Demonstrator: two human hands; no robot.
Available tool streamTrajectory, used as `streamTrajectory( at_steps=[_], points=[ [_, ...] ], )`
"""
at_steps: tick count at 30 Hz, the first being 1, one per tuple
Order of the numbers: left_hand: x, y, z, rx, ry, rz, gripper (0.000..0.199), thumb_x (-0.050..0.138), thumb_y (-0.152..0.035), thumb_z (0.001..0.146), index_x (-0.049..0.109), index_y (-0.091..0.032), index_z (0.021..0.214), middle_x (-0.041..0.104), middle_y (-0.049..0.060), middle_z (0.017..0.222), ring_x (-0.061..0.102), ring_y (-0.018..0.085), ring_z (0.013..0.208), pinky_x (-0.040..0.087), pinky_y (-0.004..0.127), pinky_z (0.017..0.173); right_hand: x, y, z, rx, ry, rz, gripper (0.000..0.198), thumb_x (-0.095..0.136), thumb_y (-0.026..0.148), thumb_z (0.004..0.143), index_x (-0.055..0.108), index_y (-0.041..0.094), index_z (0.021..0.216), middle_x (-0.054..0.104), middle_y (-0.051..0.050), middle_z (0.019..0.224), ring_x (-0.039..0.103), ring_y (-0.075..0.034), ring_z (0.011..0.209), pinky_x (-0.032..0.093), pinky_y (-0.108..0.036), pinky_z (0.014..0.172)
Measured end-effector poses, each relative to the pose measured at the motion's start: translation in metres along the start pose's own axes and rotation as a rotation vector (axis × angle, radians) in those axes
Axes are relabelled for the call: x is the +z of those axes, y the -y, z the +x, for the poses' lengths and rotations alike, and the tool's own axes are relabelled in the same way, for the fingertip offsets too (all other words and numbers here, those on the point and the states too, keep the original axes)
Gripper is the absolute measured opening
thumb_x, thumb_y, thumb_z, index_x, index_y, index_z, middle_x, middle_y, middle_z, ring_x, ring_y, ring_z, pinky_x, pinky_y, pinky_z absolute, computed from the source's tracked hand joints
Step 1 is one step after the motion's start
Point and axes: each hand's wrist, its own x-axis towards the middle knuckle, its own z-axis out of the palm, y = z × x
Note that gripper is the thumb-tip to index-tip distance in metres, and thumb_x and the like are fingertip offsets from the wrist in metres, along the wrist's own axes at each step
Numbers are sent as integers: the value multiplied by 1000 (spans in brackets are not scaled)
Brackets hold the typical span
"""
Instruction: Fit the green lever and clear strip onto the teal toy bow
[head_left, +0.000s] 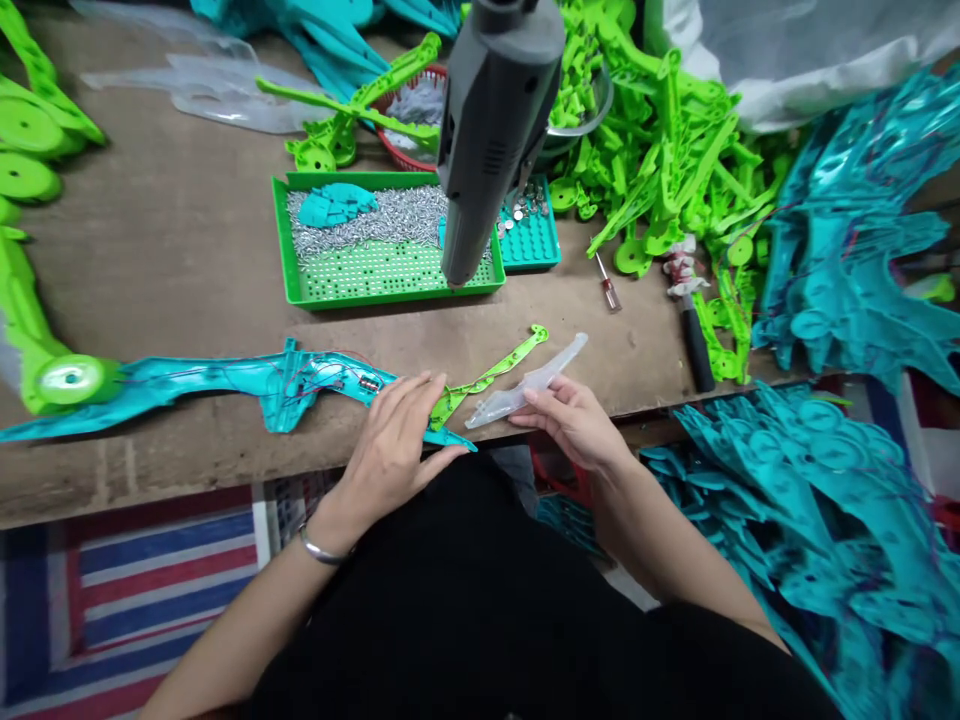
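A turquoise plastic shell half (210, 375) with thin wires and small metal parts inside lies along the bench's front edge. My left hand (394, 440) rests flat over its right end, fingers stretched and thumb apart, hiding that part. From beside those fingers a slim lime-green plastic arm (499, 372) slants up to the right, its lower end by the turquoise tip. My right hand (577, 420) pinches a translucent white blade-shaped plastic piece (525, 388) between thumb and fingers, just right of the green arm.
Behind stands a green tray (360, 275) of small metal screws, beneath a grey hanging tool (491, 130). To the right lie a small screwdriver (609, 290), a black-handled tool (696, 345) and heaped green parts (660, 170). Turquoise shells (840, 530) pile beside the bench. A large green part (30, 330) is at left.
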Motion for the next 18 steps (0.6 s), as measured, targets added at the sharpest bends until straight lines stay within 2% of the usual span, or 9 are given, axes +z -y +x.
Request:
streamTrajectory(
  at_steps=[5,12,18],
  points=[
    [9,4,-4,-5,-12,-26,86,72,-42,85,26,-15,153,61,18,135,54,30,131,39,55,115,14,-1,7,42,39,22,38,87,36,67,65,18,93,76,-2,86,72,-11,73,62,-22,71],
    [9,6,-4,10,-25,-27,86,72,-42,85,27,-14,152,62,18,134,54,29,131,40,53,114,23,-6,13,69,39,-4,40,85,34,70,64,17,99,77,-5,90,73,-12,73,63,-23,72],
    [9,6,-3,11,-27,-27,84,71,-44,85,28,-15,151,62,18,133,55,30,130,43,50,111,25,-5,15,69,13,-22,39,86,34,69,63,16,95,76,-4,88,73,-12,70,63,-23,70]
  ],
)
